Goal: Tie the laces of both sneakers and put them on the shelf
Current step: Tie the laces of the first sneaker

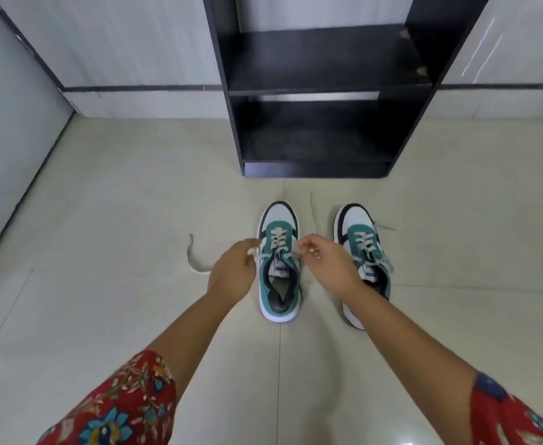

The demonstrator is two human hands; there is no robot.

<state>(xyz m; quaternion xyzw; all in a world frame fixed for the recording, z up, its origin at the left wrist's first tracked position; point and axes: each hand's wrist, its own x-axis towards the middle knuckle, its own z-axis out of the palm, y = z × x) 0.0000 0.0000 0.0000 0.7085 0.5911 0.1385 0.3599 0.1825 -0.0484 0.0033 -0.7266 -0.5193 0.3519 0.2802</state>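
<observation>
Bright even indoor light, soft shadows, glare on glossy floor [103, 194], wide-angle edge bending

From my feed I see two bare forearms running up from the bottom corners, each ending in a bare hand, the left hand [231, 274] and the right hand [328, 264], with no rings, watch or bracelets that I can make out. The left sleeve [116, 409] is loose red fabric printed with flowers in teal, blue, tan and yellow. The right sleeve [517, 419] is the same red floral cloth, with a dark blue bloom at its hem.
</observation>
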